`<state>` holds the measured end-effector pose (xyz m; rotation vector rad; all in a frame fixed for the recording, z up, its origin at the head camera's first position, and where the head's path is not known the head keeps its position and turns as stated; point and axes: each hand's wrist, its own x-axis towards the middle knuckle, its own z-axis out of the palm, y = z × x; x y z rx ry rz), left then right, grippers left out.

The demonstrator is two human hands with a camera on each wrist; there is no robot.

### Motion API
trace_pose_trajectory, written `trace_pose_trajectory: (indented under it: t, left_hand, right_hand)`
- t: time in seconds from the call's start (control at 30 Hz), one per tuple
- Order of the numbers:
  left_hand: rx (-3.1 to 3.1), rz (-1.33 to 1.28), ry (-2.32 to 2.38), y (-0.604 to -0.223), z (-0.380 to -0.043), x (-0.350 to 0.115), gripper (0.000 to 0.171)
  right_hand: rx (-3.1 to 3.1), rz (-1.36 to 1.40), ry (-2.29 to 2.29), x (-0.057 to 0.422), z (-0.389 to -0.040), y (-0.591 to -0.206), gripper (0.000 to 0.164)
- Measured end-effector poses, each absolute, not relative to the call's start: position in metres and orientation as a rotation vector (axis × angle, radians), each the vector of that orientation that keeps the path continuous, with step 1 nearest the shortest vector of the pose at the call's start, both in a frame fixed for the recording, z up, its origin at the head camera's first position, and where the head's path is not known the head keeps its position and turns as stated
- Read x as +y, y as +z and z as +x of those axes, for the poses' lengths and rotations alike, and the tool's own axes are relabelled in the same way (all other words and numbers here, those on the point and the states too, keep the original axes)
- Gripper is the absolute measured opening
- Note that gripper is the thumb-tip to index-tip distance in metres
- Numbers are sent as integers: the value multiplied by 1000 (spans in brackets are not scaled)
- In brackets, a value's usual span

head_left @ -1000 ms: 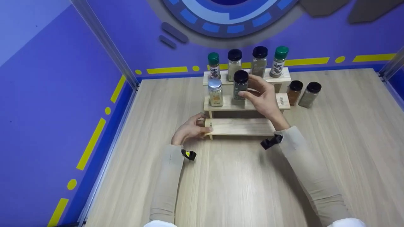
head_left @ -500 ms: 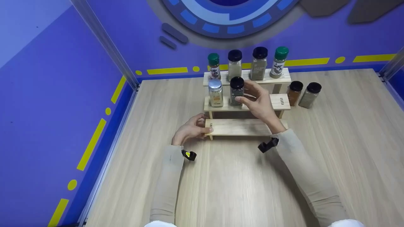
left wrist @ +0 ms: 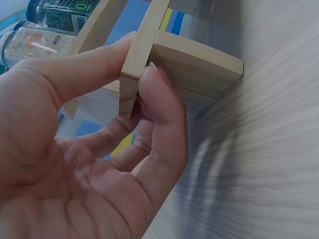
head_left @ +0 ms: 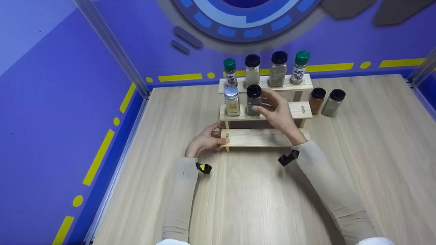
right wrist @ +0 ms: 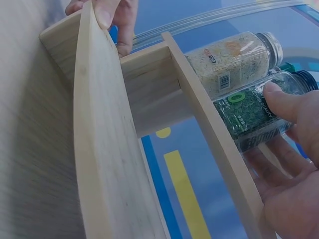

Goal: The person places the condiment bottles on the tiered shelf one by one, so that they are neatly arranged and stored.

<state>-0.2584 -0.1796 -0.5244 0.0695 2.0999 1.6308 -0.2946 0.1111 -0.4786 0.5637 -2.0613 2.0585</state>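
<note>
Herb jar [head_left: 252, 100] in right hand [head_left: 281, 114] at middle shelf [head_left: 299, 109]; left hand [head_left: 205, 139] pinching bottom shelf [head_left: 262, 137]

From my end: wooden three-tier rack [head_left: 298, 96] near the back edge of the table [head_left: 252, 197]; herb jar, black cap, dark green fill, upright on the middle shelf, left of centre; base looks to be on the wood, by the right wrist view; silver-capped jar [head_left: 232, 105] just beside it, toward the shelf's left end.

Right hand: curled part-way round the herb jar, thumb on the near face, other fingers behind; it grips from the right, I'd guess because the silver-capped jar crowds the left side; black cap uncovered, so the hold is on the body.

Left hand: thumb over the bottom shelf's left end, index finger curled beneath; I read that as bracing, since a light rack could slide when nudged.

Top shelf [head_left: 265, 80], left end to right: left green-capped jar [head_left: 231, 77], pale black-capped jar [head_left: 252, 74], brownish black-capped jar [head_left: 278, 74], right green-capped jar [head_left: 298, 72]; the raised tier presumably keeps this row visible.

Off the rack's right edge, on the table: red-brown jar [head_left: 316, 102], then grey-green jar [head_left: 333, 104]; likely parked there for easy right-hand reach; can't tell whether the red-brown jar touches the rack.
</note>
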Motion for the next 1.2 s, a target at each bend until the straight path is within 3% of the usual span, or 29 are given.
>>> trace_pose_trajectory:
  t: [0.3, 0.67, 0.97, 1.2]
  left_hand:
    - [2118, 81, 1615, -524, -260, -181, 51]
    - [2105, 79, 1620, -523, -258, -184, 50]
    - [2123, 93, 1609, -519, -260, -184, 54]
    - [2117, 92, 1603, -523, -259, -181, 53]
  right_hand:
    - [-2055, 580, 2051, 121, -292, -469, 65]
    - [-2042, 604, 1905, 154, -283, -442, 59]
    - [-1985, 563, 1797, 207, -276, -429, 54]
    - [-2072, 366, 1641, 260, -276, -434, 51]
